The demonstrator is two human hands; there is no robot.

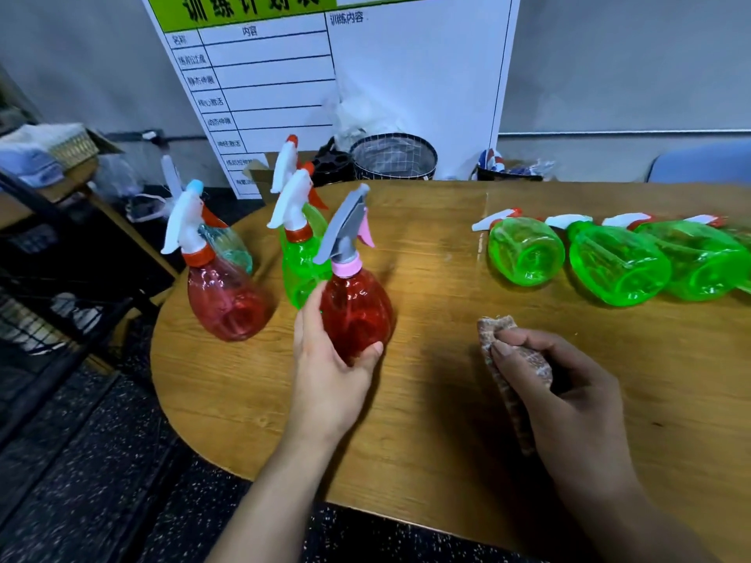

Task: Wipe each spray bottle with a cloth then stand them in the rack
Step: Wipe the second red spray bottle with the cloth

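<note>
Here my right hand (pixel 569 384) pinches the brown cloth (pixel 510 371) against the desk (pixel 426 420). My left hand (pixel 329 359) grips the red spray bottle (pixel 357 314) with the grey trigger, upright on the desk. Behind it stand a pink bottle (pixel 225 302) and a green one (pixel 298 270). Farther right, three green bottles (pixel 617 264) lie on their sides.

white board (pixel 406 75) header 训练计划表, column heading 内容, 训练内容
</note>
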